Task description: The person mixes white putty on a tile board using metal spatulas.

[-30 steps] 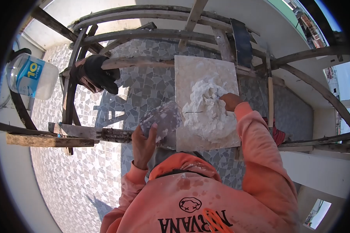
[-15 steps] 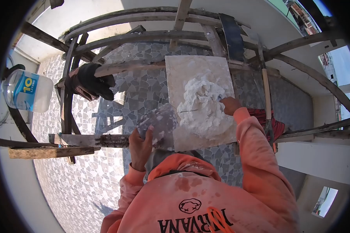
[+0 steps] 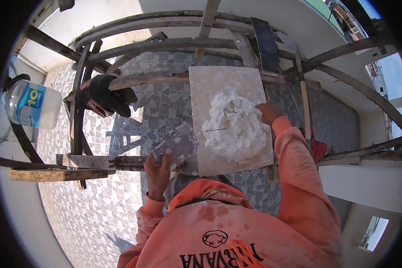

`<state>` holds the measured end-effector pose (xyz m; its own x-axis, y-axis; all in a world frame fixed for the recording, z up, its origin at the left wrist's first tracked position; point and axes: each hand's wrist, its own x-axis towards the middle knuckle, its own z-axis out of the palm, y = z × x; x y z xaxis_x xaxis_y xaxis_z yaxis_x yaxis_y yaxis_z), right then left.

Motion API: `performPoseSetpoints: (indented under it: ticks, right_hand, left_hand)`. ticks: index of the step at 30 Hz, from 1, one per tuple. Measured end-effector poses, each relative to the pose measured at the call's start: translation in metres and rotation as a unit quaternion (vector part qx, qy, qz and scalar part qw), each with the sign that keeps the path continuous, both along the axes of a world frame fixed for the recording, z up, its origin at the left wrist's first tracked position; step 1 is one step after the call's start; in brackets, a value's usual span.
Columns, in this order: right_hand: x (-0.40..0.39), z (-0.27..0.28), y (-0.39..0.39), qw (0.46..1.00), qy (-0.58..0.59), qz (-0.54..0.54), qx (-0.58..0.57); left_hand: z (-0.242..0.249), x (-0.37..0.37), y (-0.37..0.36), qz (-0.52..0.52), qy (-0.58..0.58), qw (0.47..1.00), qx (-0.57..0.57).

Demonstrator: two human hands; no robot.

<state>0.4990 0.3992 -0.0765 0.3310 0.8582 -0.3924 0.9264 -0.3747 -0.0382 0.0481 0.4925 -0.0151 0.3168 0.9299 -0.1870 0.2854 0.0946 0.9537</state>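
A heap of wet white plaster sits on a pale, roughly square board ahead of me. A thin dark streak crosses the heap. My left hand grips the near-left edge of a flat grey plate splattered with white; the plate is beside the board's left edge. Against the heap's right side, my right hand is closed, its fingers partly hidden. Whatever it holds is too hidden to name.
Wooden scaffold beams surround me. Dark gloves hang over a beam at left, near a large clear water jug. A long wooden handle and red cloth are at right. Stone-patterned tile floor lies below.
My right hand has shifted slightly upward and right along the heap's edge. My left hand and the grey plate have moved a little to the left.
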Motion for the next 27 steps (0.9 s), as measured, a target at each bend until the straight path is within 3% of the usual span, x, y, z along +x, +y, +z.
performPoseSetpoints:
  ticks: [5, 15, 27]
  right_hand:
    - [0.004, -0.036, 0.003, 0.998, 0.019, 0.02, -0.06]
    - [-0.005, -0.018, 0.01, 0.989, 0.028, 0.017, -0.143]
    - [-0.034, -0.02, -0.01, 0.988, 0.048, 0.018, -0.144]
  left_hand:
    - [0.009, 0.001, -0.004, -0.024, 0.037, 0.999, -0.003]
    - [0.006, 0.016, -0.008, -0.014, 0.0, 1.0, 0.021]
    - [0.006, 0.014, -0.007, -0.007, -0.007, 1.0, 0.027]
